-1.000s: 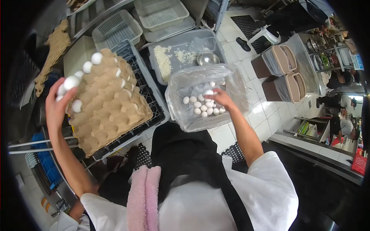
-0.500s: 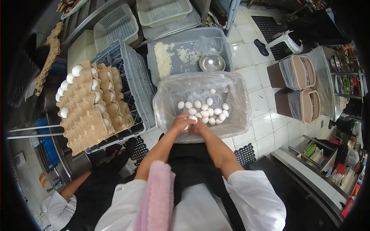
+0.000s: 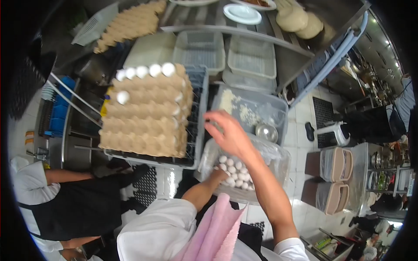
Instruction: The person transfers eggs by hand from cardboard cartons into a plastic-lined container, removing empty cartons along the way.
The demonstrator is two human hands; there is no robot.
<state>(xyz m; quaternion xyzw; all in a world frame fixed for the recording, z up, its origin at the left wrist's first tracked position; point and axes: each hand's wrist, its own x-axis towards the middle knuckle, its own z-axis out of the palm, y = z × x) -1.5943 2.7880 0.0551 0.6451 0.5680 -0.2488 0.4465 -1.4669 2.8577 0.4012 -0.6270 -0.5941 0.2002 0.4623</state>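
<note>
My right hand (image 3: 228, 134) is raised over the left edge of the plastic-lined bin (image 3: 278, 167), fingers apart and holding nothing visible. It is beside the grey crate (image 3: 200, 113), which bears a stack of cardboard egg trays (image 3: 143, 115). A row of white eggs (image 3: 142, 71) lines the top tray's far edge; a single egg (image 3: 123, 97) sits nearer. Low in the bin, my left hand (image 3: 218, 175) is at the left side of a cluster of white eggs (image 3: 237, 174). Its fingers are mostly hidden, so its grip does not show.
Behind the bin is a grey tub (image 3: 278, 117) with white crumbly bits and a metal bowl (image 3: 266, 133). A steel shelf (image 3: 209, 29) crosses above plastic baskets (image 3: 251, 56). A person in a black apron (image 3: 82, 200) stands at left; lidded bins (image 3: 335, 165) stand at right.
My view has swung left toward the egg trays. My right hand has left the eggs and risen toward the crate, while my left hand stays low in the bin.
</note>
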